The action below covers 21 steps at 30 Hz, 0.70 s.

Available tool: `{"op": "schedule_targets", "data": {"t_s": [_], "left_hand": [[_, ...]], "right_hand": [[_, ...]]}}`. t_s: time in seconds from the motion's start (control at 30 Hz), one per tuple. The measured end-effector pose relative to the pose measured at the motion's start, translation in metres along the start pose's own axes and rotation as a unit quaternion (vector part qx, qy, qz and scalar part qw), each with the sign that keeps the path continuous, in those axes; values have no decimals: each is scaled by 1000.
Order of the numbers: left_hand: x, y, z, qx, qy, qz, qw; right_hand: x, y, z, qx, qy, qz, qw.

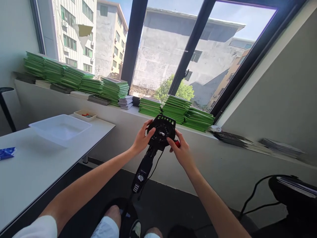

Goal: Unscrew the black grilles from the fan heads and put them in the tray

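Observation:
A black stand fan without blades or cage stands before me, its round motor head (161, 132) facing up at me with a shiny metal piece at its centre. My left hand (144, 137) grips the head's left rim, thumb on the front face. On the opposite rim, my right hand (180, 148) is closed with its thumb at the lower right of the face. A small red part (177, 143) shows beside the right fingers; what it belongs to is unclear. Below is the control column (143, 173) with a silver knob and buttons, and a cable hangs beside it.
To the left, a white table (37, 165) bears a clear plastic bin (60, 127), a small tray (85, 115) with red bits and a blue packet (7, 153). Stacks of green books (175, 107) line the windowsill. A black chair-like object (292, 201) is at lower right.

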<state>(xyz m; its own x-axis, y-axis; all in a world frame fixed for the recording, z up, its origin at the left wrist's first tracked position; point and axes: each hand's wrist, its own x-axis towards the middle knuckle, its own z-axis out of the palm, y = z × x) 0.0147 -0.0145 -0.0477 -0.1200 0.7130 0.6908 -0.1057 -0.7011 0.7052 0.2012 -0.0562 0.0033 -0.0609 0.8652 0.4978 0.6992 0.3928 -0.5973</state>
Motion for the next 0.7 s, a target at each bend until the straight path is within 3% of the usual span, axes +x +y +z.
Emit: {"op": "schedule_targets", "data": {"t_s": [0.1, 0.3, 0.47, 0.7], "left_hand": [[11, 1, 6, -33, -10, -4, 999], [12, -2, 17, -27, 26, -26, 999], [15, -1, 16, -9, 1, -25, 1000], [14, 0, 18, 0, 16, -11, 1000]], "right_hand": [[-1, 2, 5, 29, -13, -1, 999], [3, 8, 6, 59, -3, 0, 998], [3, 8, 3, 67, -3, 14, 998], [2, 11, 5, 76, 8, 13, 997]]}}
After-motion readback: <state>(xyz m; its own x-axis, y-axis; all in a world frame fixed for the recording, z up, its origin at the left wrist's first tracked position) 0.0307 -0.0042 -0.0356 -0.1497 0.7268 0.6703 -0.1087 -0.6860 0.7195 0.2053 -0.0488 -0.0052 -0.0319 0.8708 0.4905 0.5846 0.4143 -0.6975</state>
